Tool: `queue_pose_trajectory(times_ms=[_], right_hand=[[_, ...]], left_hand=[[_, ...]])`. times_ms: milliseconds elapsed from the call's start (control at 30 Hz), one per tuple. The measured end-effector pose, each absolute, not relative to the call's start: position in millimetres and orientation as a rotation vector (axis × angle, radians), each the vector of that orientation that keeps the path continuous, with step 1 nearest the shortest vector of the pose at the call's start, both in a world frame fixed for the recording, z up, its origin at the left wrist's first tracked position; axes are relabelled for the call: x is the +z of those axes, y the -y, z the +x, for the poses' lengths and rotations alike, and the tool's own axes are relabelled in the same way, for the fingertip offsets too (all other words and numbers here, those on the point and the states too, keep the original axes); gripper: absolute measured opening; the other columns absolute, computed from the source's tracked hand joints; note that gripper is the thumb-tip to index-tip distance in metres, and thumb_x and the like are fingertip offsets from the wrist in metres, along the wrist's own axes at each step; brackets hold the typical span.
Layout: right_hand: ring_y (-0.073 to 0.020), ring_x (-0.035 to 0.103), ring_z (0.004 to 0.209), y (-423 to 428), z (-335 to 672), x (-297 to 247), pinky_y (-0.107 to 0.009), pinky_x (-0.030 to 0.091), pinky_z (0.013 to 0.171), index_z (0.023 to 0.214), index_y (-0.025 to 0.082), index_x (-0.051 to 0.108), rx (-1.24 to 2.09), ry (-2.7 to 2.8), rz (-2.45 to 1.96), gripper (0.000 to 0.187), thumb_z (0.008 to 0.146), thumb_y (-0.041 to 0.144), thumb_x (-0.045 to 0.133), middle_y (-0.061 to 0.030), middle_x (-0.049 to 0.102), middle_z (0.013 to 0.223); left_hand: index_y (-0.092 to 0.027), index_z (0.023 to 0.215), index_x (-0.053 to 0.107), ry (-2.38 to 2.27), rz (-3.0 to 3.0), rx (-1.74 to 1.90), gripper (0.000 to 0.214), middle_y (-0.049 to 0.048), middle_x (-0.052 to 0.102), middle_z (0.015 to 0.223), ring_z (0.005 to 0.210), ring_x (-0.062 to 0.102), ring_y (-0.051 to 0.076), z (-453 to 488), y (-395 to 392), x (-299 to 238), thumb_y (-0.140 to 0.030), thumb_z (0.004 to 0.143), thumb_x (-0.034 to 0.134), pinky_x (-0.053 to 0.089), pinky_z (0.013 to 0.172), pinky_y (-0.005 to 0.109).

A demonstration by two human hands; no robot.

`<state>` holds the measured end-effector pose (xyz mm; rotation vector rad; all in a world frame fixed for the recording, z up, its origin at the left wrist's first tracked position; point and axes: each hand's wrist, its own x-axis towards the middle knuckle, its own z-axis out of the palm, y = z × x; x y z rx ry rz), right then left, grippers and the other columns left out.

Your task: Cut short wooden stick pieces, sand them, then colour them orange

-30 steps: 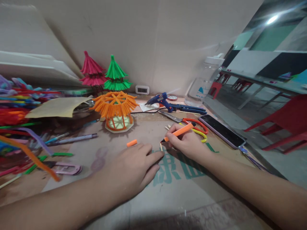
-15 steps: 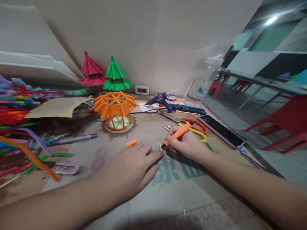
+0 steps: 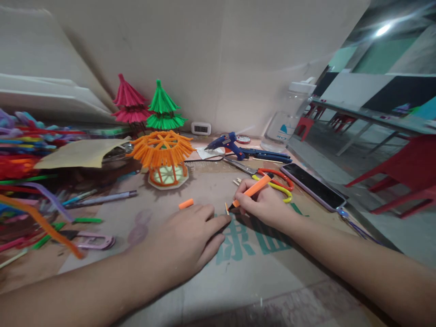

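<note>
My right hand (image 3: 264, 204) grips an orange marker (image 3: 251, 190) like a pen, its dark tip touching a small wooden stick (image 3: 226, 208) that lies on the cardboard mat (image 3: 238, 268). My left hand (image 3: 185, 240) rests flat on the mat, fingers stretched out, fingertip pressing the near end of that stick. The marker's orange cap (image 3: 186, 204) lies just beyond my left hand. Behind it stands an orange pipe-cleaner pavilion (image 3: 163, 156).
Pink (image 3: 128, 102) and green (image 3: 164, 106) pipe-cleaner pagodas stand by the wall. A blue glue gun (image 3: 235, 145), scissors (image 3: 269, 177), a phone (image 3: 313, 185) and a bottle (image 3: 289, 118) lie at the right. Pipe cleaners (image 3: 23, 154), pens and pink scissors (image 3: 91, 240) crowd the left.
The marker tip has moved slightly left onto the small stick. My left hand has stayed in place.
</note>
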<state>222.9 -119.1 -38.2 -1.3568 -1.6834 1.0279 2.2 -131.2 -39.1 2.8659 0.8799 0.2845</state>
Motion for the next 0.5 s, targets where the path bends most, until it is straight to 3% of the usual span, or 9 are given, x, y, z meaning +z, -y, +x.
queue_pose_trajectory(times_ms=[500], right_hand=[[-0.0117,0.054,0.053,120.5,222.7,-36.6,-0.023,0.041,0.052,0.072,0.021,0.053,0.996,1.693,-1.368,0.010,0.081,0.027,0.055,0.0039,0.057,0.058]], left_hand=[[-0.025,0.125,0.063,-0.874,2.875,0.303,0.030,0.0044,0.060,0.092,0.081,0.059,0.021,1.3,132.0,-40.4,-0.030,0.101,0.046,0.041,0.069,0.033]])
